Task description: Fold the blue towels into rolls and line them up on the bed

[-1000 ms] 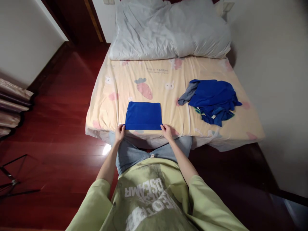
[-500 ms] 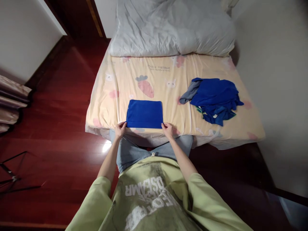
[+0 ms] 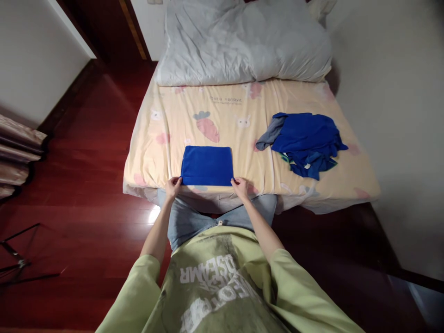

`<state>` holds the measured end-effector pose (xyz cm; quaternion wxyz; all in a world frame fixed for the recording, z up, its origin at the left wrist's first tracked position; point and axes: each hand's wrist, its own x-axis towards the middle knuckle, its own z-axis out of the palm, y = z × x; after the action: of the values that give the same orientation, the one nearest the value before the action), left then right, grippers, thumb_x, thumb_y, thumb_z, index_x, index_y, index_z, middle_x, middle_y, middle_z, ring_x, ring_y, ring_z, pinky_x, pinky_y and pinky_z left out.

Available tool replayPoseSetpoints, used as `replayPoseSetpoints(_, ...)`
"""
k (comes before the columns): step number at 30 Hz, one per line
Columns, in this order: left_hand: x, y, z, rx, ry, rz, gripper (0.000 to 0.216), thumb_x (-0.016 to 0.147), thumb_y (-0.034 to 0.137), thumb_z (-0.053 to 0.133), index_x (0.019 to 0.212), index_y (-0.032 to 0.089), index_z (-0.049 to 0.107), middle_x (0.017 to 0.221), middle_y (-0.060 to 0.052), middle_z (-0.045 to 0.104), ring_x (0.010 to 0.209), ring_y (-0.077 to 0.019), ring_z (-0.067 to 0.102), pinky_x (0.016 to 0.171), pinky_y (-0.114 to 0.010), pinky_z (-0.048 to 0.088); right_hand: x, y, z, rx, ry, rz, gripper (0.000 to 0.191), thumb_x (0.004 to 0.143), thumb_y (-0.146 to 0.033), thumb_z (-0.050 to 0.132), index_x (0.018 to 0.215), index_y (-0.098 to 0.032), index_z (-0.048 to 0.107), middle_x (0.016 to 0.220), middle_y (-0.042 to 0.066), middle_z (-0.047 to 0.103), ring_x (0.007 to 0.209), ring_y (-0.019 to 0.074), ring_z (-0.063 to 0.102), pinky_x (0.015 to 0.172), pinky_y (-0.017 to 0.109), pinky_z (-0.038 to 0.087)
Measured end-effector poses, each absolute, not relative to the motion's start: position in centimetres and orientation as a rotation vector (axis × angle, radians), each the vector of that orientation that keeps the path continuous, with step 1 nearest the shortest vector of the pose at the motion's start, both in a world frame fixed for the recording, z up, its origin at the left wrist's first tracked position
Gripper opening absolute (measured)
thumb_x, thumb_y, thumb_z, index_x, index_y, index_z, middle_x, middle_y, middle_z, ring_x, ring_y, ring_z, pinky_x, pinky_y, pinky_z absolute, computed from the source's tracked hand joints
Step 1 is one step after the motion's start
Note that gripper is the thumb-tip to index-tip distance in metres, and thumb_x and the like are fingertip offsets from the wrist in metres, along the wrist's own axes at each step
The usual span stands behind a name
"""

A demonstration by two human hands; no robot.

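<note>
A blue cloth (image 3: 207, 165), folded into a flat rectangle, lies on the bed near its front edge. My left hand (image 3: 173, 187) pinches the cloth's near left corner. At the near right corner, my right hand (image 3: 240, 187) pinches the cloth between thumb and fingers. The near edge of the cloth runs straight between both hands. What the folded piece is when opened out cannot be made out. To the right lies a loose pile of blue clothes (image 3: 307, 138), with a grey piece (image 3: 271, 133) sticking out on its left.
The bed sheet (image 3: 208, 104) is pale yellow with carrot and rabbit prints. A thick grey-white quilt (image 3: 243, 46) is bunched at the far side. Black tripod legs (image 3: 21, 263) stand on the red wooden floor (image 3: 86, 185) at left, below a curtain (image 3: 19, 152).
The camera view has tilted slightly, shifting the bed and pile a little in the picture. Both hands keep hold of the cloth's near corners; the cloth looks unchanged.
</note>
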<state>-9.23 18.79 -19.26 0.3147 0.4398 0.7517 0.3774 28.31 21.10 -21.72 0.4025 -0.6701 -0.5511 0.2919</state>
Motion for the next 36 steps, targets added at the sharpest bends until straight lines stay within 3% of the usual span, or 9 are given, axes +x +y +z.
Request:
replayPoseSetpoints(10,-8.8,18.8,-18.6,1.155,2.051,0.94,0.025,0.088,0.044,0.068,0.093,0.021,0.075,0.087,-0.007,0.078,0.084,-0.0241,0.073,0.079,-0.034,0.057,28.1,21.0,-21.8,-1.699,-1.402,0.722,0.031,0.084,-0.052,0.061,0.073,-0.023,0.065,0.072,0.01,0.075,0.068,0.0241,0.07,0.068,0.034,0.057)
replayPoseSetpoints(13,-8.5,18.8,-18.9,1.238,2.095,0.937,0.022,0.089,0.042,0.068,0.096,0.021,0.073,0.09,-0.008,0.075,0.086,-0.0245,0.072,0.083,-0.036,0.057,28.1,20.8,-21.9,-1.694,-1.438,0.66,0.026,0.086,-0.046,0.063,0.084,-0.021,0.069,0.076,0.009,0.074,0.067,0.0226,0.068,0.067,0.035,0.058)
replayPoseSetpoints(19,-8.6,17.4,-19.5,1.907,2.038,0.891,0.018,0.099,0.027,0.056,0.107,0.021,0.072,0.125,-0.013,0.07,0.116,-0.0289,0.062,0.105,-0.046,0.048,29.2,19.7,-21.3,-1.418,-1.936,0.353,0.029,0.098,-0.02,0.051,0.109,-0.022,0.078,0.116,0.013,0.074,0.11,0.0253,0.067,0.102,0.041,0.055)
replayPoseSetpoints(21,-9.1,16.7,-19.4,2.127,1.854,0.768,0.025,0.1,0.023,0.052,0.116,0.021,0.071,0.131,-0.012,0.071,0.122,-0.0301,0.059,0.109,-0.048,0.045,29.9,19.3,-20.9,-1.328,-2.133,0.323,0.035,0.098,-0.015,0.05,0.116,-0.023,0.078,0.121,0.011,0.075,0.116,0.0259,0.065,0.108,0.044,0.052)
replayPoseSetpoints(25,-10.0,16.0,-19.2,2.203,1.767,0.718,0.041,0.095,0.023,0.06,0.135,0.021,0.067,0.143,-0.013,0.066,0.13,-0.0345,0.056,0.112,-0.051,0.042,30.8,19.0,-20.2,-1.312,-2.284,0.305,0.043,0.096,-0.017,0.057,0.136,-0.023,0.072,0.135,0.01,0.072,0.123,0.0286,0.063,0.112,0.048,0.049)
replayPoseSetpoints(36,-10.3,16.5,-19.0,2.103,1.771,0.721,0.042,0.089,0.013,0.054,0.122,0.025,0.077,0.116,-0.01,0.074,0.113,-0.0289,0.061,0.105,-0.044,0.05,30.9,19.3,-20.7,-1.336,-2.207,0.434,0.053,0.091,-0.005,0.051,0.135,-0.025,0.074,0.117,0.01,0.076,0.115,0.0285,0.064,0.107,0.049,0.055)
